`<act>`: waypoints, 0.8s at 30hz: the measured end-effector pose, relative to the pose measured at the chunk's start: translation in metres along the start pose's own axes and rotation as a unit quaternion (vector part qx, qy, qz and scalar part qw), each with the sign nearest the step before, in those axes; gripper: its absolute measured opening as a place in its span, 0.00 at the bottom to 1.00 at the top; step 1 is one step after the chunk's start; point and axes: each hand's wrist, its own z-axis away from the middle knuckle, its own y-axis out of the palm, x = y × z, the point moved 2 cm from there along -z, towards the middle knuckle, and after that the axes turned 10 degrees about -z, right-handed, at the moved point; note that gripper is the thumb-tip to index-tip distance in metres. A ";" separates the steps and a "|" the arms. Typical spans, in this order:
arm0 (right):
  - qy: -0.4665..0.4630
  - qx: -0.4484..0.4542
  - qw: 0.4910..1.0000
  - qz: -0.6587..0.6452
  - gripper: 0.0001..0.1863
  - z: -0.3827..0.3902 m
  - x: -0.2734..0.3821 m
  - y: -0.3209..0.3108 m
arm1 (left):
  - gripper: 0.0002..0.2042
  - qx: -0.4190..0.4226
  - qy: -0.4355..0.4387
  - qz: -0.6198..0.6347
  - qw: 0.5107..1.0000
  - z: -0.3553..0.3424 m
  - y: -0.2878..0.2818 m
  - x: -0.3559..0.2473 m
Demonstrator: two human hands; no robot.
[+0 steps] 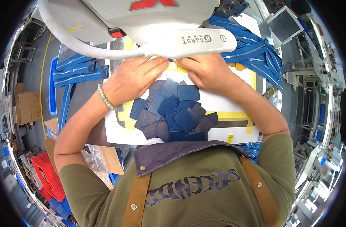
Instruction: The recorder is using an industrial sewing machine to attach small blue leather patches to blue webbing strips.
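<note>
My left hand (137, 75), with a beaded bracelet at the wrist, reaches under the white head (190, 41) of a machine, fingers bent and held together. My right hand (205, 73) meets it there, fingers curled, at a yellow-taped edge (173, 66). The fingertips are partly hidden; a small dark blue bit shows between them, too small to name. Just below my hands, a loose pile of several square patches, blue (186, 122) and dark brownish (146, 119), lies on a white board (237, 134) marked with yellow tape.
Blue zipper strips lie left (78, 75) and right (256, 53) of the board. A blue bin (53, 106), cardboard boxes (27, 108) and red crates (48, 174) stand at the left. A tablet-like screen (284, 24) is at upper right. A white curved tube (67, 34) arches over the upper left.
</note>
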 end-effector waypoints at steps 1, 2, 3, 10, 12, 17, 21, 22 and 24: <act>0.000 0.001 1.000 0.000 0.18 0.000 0.000 0.000 | 0.21 0.000 -0.001 0.000 1.000 -0.001 -0.002 0.000; 0.001 0.003 1.000 -0.004 0.18 0.000 0.000 -0.001 | 0.20 0.025 0.000 -0.002 1.000 -0.002 -0.004 0.001; 0.003 0.004 1.000 -0.007 0.18 0.000 0.000 -0.001 | 0.18 0.050 0.000 -0.004 0.999 -0.003 -0.006 0.001; 0.066 0.065 0.994 -0.052 0.18 0.003 0.002 -0.022 | 0.17 0.070 0.007 -0.026 0.997 -0.012 -0.012 -0.002; 0.064 0.097 0.993 -0.012 0.19 0.005 0.006 -0.032 | 0.19 0.096 -0.002 -0.012 0.995 -0.010 -0.014 -0.001; 0.026 0.103 0.993 0.044 0.19 0.003 0.023 -0.034 | 0.20 0.088 0.011 -0.031 0.996 -0.014 -0.018 -0.002; 0.025 0.080 0.993 0.079 0.20 0.003 0.029 -0.033 | 0.18 0.091 0.003 -0.015 0.996 -0.012 -0.014 0.000; 0.027 0.080 0.993 0.080 0.20 0.003 0.028 -0.034 | 0.18 0.091 0.005 -0.014 0.996 -0.013 -0.015 0.000; 0.047 0.103 0.992 0.053 0.21 0.003 0.026 -0.035 | 0.18 0.081 0.020 -0.033 0.996 -0.015 -0.018 0.001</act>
